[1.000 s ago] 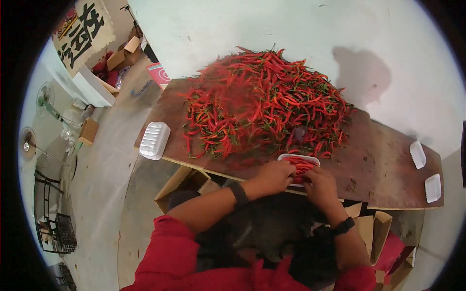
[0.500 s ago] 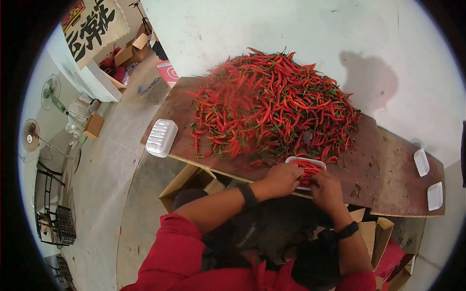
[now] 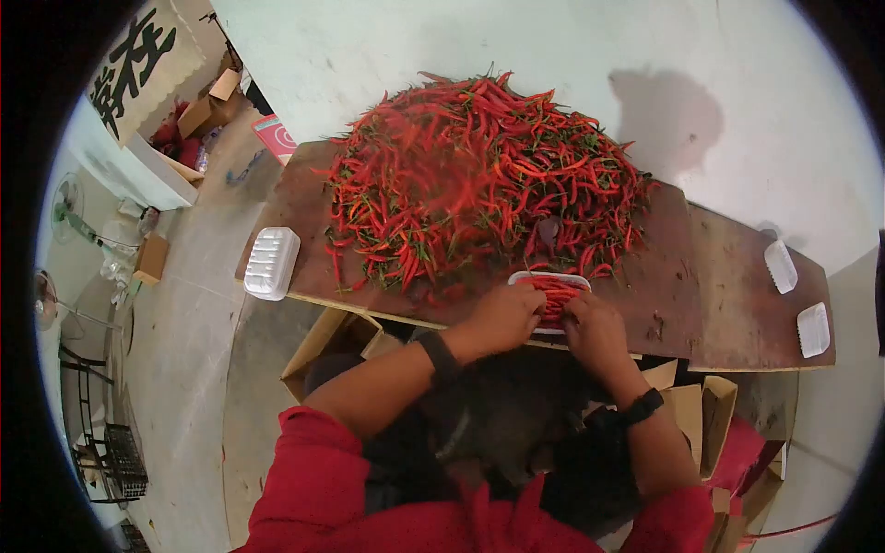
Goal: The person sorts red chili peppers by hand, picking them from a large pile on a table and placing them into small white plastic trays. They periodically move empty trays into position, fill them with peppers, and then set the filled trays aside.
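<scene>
A small white foam tray (image 3: pixel 579 279) filled with red chili peppers (image 3: pixel 559 293) sits at the near edge of the table. From its left side my left hand (image 3: pixel 505 315) reaches in, fingers curled against the ends of the peppers. My right hand (image 3: pixel 595 330) is at the tray's right side, with thumb and fingers bent together on the other ends. The peppers between my hands lie mostly crosswise. Just behind the tray rises a big heap of red chilies (image 3: pixel 498 175) with green stems.
A stack of white trays (image 3: pixel 272 264) lies upside down at the table's left end. Two more white trays, a rear one (image 3: pixel 781 267) and a front one (image 3: pixel 813 330), lie at the right end. Cardboard boxes (image 3: pixel 717 419) stand below the brown table (image 3: pixel 659 263), which adjoins a white wall.
The whole view has shifted, so the table appears further left and higher. Both hands remain at the tray with only small finger movement over the peppers.
</scene>
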{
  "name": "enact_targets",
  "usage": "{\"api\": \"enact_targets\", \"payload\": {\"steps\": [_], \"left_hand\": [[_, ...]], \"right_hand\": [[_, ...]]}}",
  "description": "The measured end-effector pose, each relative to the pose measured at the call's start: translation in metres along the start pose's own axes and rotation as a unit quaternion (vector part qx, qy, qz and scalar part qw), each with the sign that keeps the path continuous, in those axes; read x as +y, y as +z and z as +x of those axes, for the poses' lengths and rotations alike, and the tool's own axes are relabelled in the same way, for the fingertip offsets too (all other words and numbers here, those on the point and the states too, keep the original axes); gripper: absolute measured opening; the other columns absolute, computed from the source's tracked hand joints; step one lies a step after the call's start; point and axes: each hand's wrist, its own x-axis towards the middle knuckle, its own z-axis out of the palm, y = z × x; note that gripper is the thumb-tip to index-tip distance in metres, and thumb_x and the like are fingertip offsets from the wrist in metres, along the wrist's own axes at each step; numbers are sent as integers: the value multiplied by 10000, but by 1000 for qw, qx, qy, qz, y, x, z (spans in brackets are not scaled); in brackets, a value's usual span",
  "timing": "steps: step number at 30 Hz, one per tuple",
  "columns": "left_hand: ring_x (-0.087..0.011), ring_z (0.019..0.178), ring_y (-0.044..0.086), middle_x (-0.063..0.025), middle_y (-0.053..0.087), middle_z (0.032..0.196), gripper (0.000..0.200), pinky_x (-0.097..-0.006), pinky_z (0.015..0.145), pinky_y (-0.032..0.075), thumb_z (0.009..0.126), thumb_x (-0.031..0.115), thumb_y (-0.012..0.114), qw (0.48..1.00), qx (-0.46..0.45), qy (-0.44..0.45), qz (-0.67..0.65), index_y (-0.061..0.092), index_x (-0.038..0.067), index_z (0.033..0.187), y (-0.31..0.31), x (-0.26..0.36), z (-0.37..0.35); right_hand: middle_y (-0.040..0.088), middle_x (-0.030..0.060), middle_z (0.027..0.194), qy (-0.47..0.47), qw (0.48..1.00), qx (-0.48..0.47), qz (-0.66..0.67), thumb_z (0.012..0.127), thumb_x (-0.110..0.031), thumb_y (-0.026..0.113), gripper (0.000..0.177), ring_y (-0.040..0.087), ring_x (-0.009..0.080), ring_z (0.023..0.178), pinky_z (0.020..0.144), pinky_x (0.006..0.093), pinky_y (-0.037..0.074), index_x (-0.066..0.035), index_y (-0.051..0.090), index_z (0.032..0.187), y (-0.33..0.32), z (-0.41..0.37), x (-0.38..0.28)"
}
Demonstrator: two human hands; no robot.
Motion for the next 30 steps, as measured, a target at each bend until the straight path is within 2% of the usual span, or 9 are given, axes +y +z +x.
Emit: {"api": "enact_targets", "payload": {"steps": [2,9,14,18,23,27,30], "left_hand": [[-369,768,574,-154,574,818,61,-465,649,463,760,97,569,999,27,27,-17,555,56,803,4,-4,0],[-373,760,569,-155,571,821,65,-477,646,459,771,113,559,999,27,36,2,553,59,806,2,-1,-2],[-362,787,591,-147,605,828,118,-473,674,469,773,149,567,1000,1,6,18,579,56,846,0,1,-1],[-362,789,592,-148,605,837,122,-476,670,469,774,153,559,999,-6,-21,38,583,57,845,0,2,-1],[-344,770,588,-128,575,833,91,-462,644,482,782,150,560,999,9,13,37,549,66,818,7,-2,-1],[-359,796,599,-130,609,852,156,-462,671,484,764,179,580,1000,16,11,22,607,83,885,5,0,0],[-331,754,588,-111,569,819,86,-457,616,478,774,144,563,998,26,36,41,547,71,816,10,-1,-1]], "right_hand": [[584,138,814,-11,1000,23,8,705,-66,579,74,572,370,803,702,467,462,-59,596,776,3,0,3],[587,132,797,-6,1000,14,-2,711,-80,587,64,582,350,801,707,457,462,-68,604,771,0,0,-1],[590,133,797,-33,998,48,12,710,-94,610,74,586,351,776,693,458,466,-71,615,781,4,1,0],[600,131,852,-35,999,9,31,710,-46,641,161,587,351,802,698,431,476,-50,637,871,-8,4,-8],[588,124,802,-21,999,-9,-29,699,-104,633,129,582,353,784,695,445,465,-73,627,824,-8,5,-9],[592,117,792,-26,1000,6,-10,702,-108,633,115,585,347,767,685,440,468,-77,640,812,-2,5,-2],[592,110,793,-33,999,12,15,703,-100,627,108,586,339,765,683,436,468,-76,642,807,-2,5,-4]]}}
